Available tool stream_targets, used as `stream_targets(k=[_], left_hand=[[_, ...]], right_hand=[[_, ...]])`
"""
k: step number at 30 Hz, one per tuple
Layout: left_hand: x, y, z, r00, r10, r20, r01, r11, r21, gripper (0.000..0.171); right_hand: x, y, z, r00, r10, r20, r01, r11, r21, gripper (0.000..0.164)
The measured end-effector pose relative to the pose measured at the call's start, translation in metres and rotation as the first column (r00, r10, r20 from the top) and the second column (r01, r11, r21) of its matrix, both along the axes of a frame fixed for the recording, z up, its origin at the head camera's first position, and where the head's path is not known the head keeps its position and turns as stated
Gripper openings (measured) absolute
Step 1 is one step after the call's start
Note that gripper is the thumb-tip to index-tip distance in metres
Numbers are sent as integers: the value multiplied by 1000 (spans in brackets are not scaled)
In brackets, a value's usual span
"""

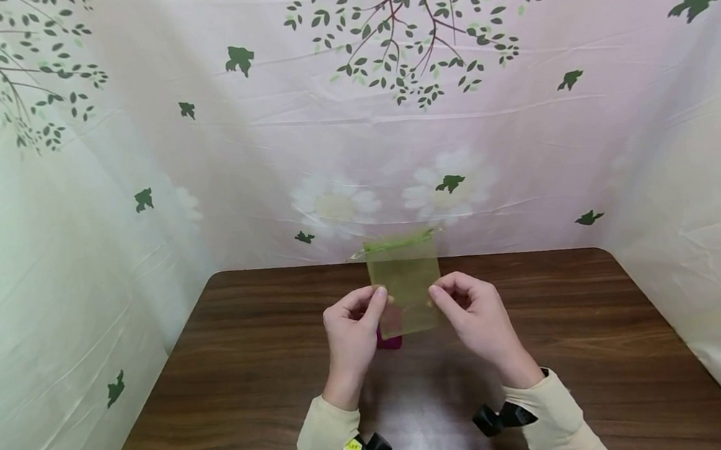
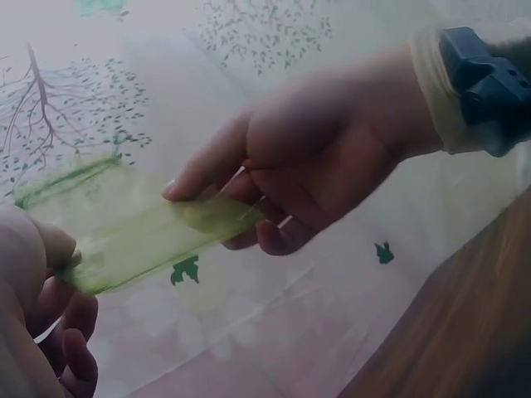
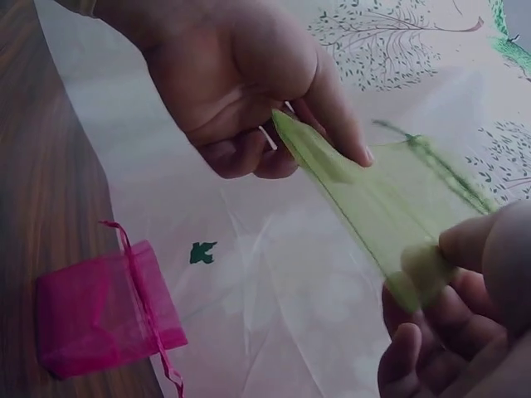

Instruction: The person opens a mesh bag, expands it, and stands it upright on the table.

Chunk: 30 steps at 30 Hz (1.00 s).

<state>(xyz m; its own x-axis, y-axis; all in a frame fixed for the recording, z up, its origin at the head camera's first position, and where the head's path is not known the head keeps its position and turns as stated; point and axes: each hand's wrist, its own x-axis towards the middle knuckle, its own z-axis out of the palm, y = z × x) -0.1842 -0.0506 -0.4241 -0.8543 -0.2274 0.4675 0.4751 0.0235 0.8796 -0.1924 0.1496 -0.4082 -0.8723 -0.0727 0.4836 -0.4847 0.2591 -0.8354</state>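
Observation:
A sheer green drawstring pouch (image 1: 407, 275) is held up over the table, its gathered drawstring edge at the top. My left hand (image 1: 352, 327) pinches its left side between thumb and fingers. On the opposite side my right hand (image 1: 476, 315) pinches it the same way, so the fabric spans between both hands. Fingertips show through the thin green cloth in the right wrist view. Behind the green pouch lies a magenta drawstring pouch (image 3: 104, 319) on the table, mostly hidden by it in the head view.
The dark wood-grain table (image 1: 239, 381) has rounded far corners. Hanging cloth (image 1: 251, 170) printed with branches, birds and daisies surrounds it at the back and both sides. Black wrist cameras (image 1: 375, 449) sit over the pale sleeves (image 1: 322, 439).

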Motion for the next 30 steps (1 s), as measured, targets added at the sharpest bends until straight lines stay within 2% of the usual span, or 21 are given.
stream_targets(k=[4, 9, 14, 17, 20, 23, 26, 30], left_hand=[[3, 0, -4, 999, -32, 10, 33, 999, -24, 7], [3, 0, -7, 998, -53, -18, 53, 998, -29, 7], [2, 0, -6, 998, -38, -40, 38, 999, -9, 10], [1, -1, -5, 997, -50, -60, 49, 999, -15, 18], [1, -2, -6, 991, -86, -99, 82, 996, -42, 24], [1, -3, -7, 981, -136, -141, 126, 989, -77, 20], [2, -6, -7, 968, -194, -161, 176, 977, -123, 13], [3, -8, -6, 952, -260, -161, 234, 958, -168, 18]], right_hand=[[-1, -1, 2, 999, -35, -12, 34, 998, -52, 15], [-1, -2, 5, 999, -48, -18, 45, 993, -112, 11], [-1, -1, 4, 1000, -20, -14, 19, 995, -95, 6], [-1, -1, 4, 1000, -6, -18, 5, 996, -86, 14], [0, -2, 5, 1000, 3, -4, -3, 993, -116, 27], [1, -2, 7, 1000, 10, 6, -9, 988, -157, 35], [1, -3, 8, 1000, 15, -7, -16, 985, -170, 28], [0, -4, 8, 999, 1, -43, -8, 987, -160, 12]])
